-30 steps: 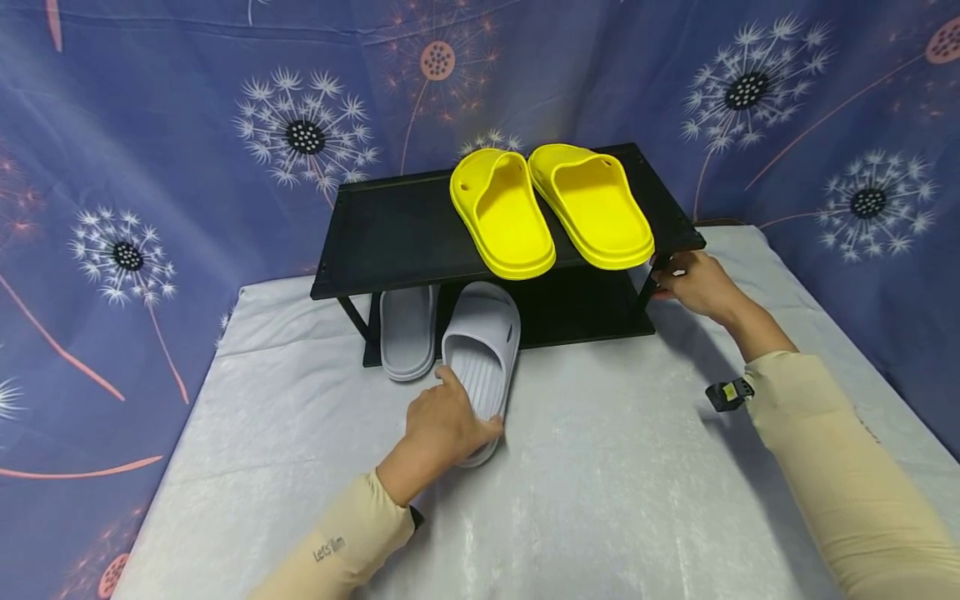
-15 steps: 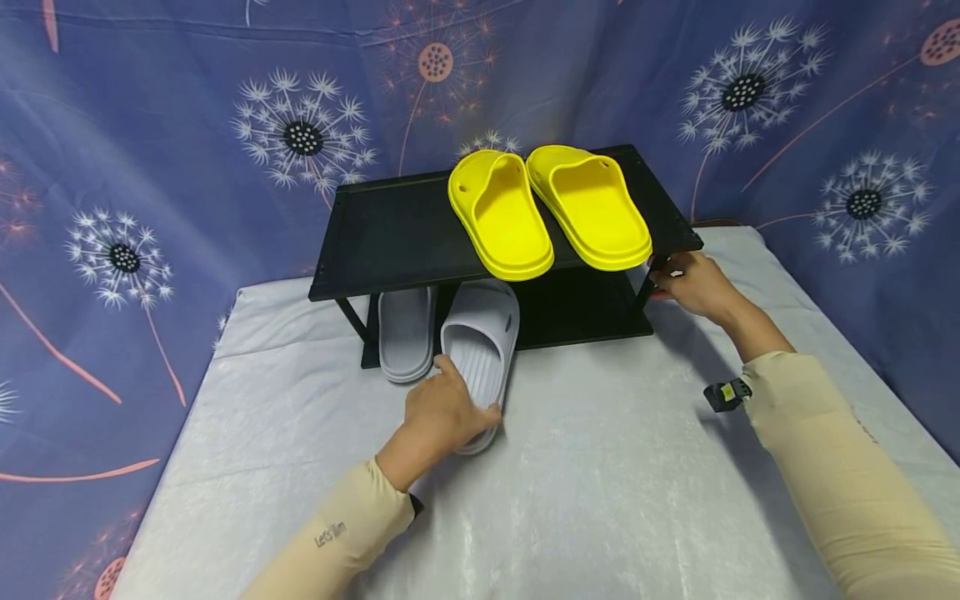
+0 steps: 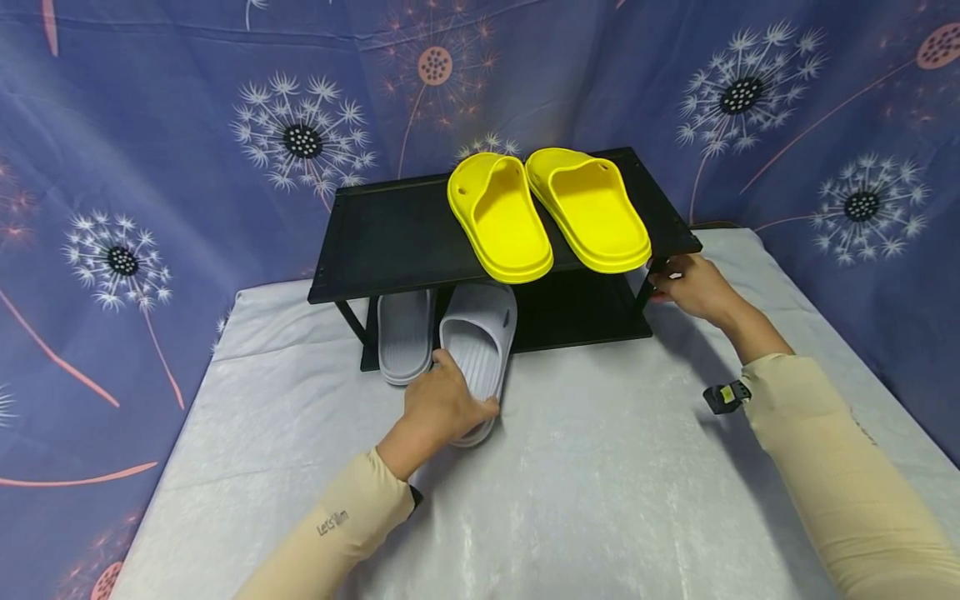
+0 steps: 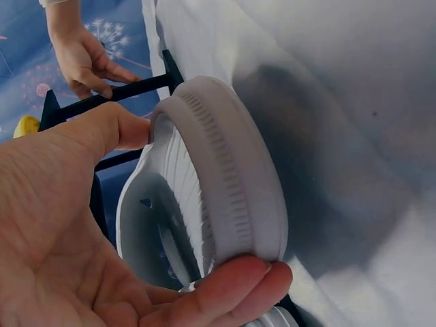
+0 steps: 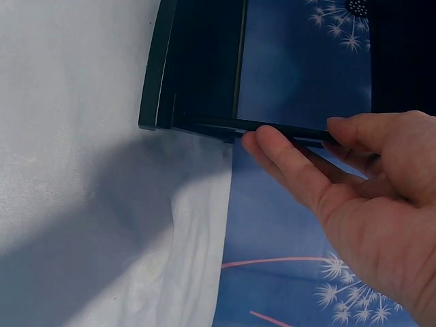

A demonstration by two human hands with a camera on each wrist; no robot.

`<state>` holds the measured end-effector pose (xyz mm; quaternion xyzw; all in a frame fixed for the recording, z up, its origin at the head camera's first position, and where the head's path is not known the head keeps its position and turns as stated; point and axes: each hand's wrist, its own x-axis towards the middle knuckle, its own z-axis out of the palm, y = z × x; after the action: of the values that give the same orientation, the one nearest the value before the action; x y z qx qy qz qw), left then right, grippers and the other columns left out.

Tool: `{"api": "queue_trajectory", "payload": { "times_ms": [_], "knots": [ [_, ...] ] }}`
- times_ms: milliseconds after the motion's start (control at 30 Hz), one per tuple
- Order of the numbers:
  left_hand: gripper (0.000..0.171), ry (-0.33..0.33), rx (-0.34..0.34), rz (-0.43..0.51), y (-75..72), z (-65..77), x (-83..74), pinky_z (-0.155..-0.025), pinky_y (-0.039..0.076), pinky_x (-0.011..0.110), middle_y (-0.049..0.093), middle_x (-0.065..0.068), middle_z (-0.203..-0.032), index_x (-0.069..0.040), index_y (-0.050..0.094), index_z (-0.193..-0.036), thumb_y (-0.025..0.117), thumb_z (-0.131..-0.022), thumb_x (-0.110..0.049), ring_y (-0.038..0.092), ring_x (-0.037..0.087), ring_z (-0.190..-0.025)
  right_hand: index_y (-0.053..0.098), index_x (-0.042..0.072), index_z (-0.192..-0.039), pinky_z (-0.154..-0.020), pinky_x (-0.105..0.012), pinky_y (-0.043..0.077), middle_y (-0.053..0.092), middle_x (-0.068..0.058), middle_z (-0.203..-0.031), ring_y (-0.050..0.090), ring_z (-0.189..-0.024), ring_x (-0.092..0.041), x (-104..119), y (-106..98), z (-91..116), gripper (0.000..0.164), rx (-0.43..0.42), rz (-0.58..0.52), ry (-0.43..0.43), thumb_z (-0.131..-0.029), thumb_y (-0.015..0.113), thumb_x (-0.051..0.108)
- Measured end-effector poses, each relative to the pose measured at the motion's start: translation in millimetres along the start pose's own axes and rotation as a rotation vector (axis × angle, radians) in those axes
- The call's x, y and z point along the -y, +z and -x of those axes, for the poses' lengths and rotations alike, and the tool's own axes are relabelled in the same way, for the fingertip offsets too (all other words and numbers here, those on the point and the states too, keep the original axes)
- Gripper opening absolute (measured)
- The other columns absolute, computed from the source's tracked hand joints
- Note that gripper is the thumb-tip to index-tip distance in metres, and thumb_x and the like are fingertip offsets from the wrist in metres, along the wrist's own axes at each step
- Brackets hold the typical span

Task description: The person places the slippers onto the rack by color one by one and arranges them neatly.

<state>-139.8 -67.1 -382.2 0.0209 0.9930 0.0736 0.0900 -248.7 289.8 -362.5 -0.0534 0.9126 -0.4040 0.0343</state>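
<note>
My left hand (image 3: 441, 400) grips a grey slipper (image 3: 480, 357) by the heel end, thumb on one side and fingers on the other. Its toe reaches into the lower level of a black two-tier shoe rack (image 3: 390, 237). In the left wrist view the slipper's heel (image 4: 238, 177) is raised off the cloth. A second grey slipper (image 3: 405, 337) lies to its left on the lower level, toe hidden under the top shelf. With thumb and fingers, my right hand (image 3: 693, 286) pinches the rack's right front leg; the right wrist view shows that leg (image 5: 252, 125) between them.
Two yellow slippers (image 3: 588, 208) stand side by side on the right part of the top shelf. Grey-white cloth (image 3: 600, 483) covers the table in front. A blue curtain with dandelion prints (image 3: 375, 92) hangs close behind the rack.
My left hand has pushed the grey slipper a little forward, so more of its toe is under the top shelf. My right hand keeps its place on the rack leg.
</note>
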Motion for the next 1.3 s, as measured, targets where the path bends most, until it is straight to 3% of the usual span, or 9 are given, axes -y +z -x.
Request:
{"api": "queue_trajectory", "payload": {
  "times_ms": [200, 400, 767, 1000, 1300],
  "knots": [
    [0.107, -0.014, 0.012, -0.003, -0.5, -4.6, -0.4, -0.068, 0.057, 0.039, 0.067, 0.022, -0.093, 0.015, 0.026, -0.139, 0.069, -0.073, -0.058, 0.065, 0.03, -0.076, 0.044, -0.006, -0.126, -0.064, -0.021, 0.059, 0.054, -0.031, -0.115, 0.068, -0.09, -0.039, -1.7, 0.0, -0.8, 0.033, -0.002, 0.004, -0.002, -0.096, 0.053, 0.003],
    [0.108, -0.018, 0.023, -0.016, 0.1, -9.5, -0.9, -0.072, 0.056, 0.039, 0.067, 0.022, -0.098, 0.015, 0.025, -0.139, 0.068, -0.074, -0.059, 0.065, 0.031, -0.079, 0.045, -0.006, -0.125, -0.068, -0.029, 0.061, 0.054, -0.03, -0.114, 0.066, -0.093, -0.04, -2.3, 1.0, -1.6, 0.032, -0.003, 0.003, 0.003, -0.096, 0.053, 0.003],
    [0.108, -0.036, 0.035, 0.004, 1.3, -16.3, -1.6, -0.075, 0.056, 0.04, 0.066, 0.023, -0.105, 0.014, 0.023, -0.141, 0.067, -0.074, -0.058, 0.065, 0.031, -0.085, 0.046, -0.005, -0.124, -0.073, -0.038, 0.061, 0.055, -0.03, -0.115, 0.069, -0.087, -0.032, -3.6, 0.6, -1.2, 0.031, -0.004, 0.005, -0.003, -0.096, 0.053, 0.004],
    [0.109, -0.035, 0.029, 0.006, -1.2, -22.4, -3.1, -0.078, 0.056, 0.041, 0.066, 0.026, -0.1, 0.015, 0.023, -0.142, 0.067, -0.074, -0.059, 0.066, 0.033, -0.088, 0.045, -0.006, -0.124, -0.069, -0.03, 0.061, 0.054, -0.031, -0.115, 0.067, -0.09, -0.037, -4.7, 0.8, -1.4, 0.031, -0.004, -0.004, -0.01, -0.096, 0.053, 0.004],
    [0.111, -0.041, 0.032, 0.014, -3.2, -32.2, -2.0, -0.081, 0.056, 0.042, 0.066, 0.027, -0.103, 0.015, 0.022, -0.143, 0.066, -0.074, -0.061, 0.065, 0.033, -0.093, 0.045, -0.006, -0.125, -0.069, -0.028, 0.061, 0.054, -0.031, -0.115, 0.066, -0.093, -0.041, -4.9, 1.9, -1.5, 0.031, -0.007, -0.009, -0.01, -0.096, 0.052, 0.003]
  ]
}}
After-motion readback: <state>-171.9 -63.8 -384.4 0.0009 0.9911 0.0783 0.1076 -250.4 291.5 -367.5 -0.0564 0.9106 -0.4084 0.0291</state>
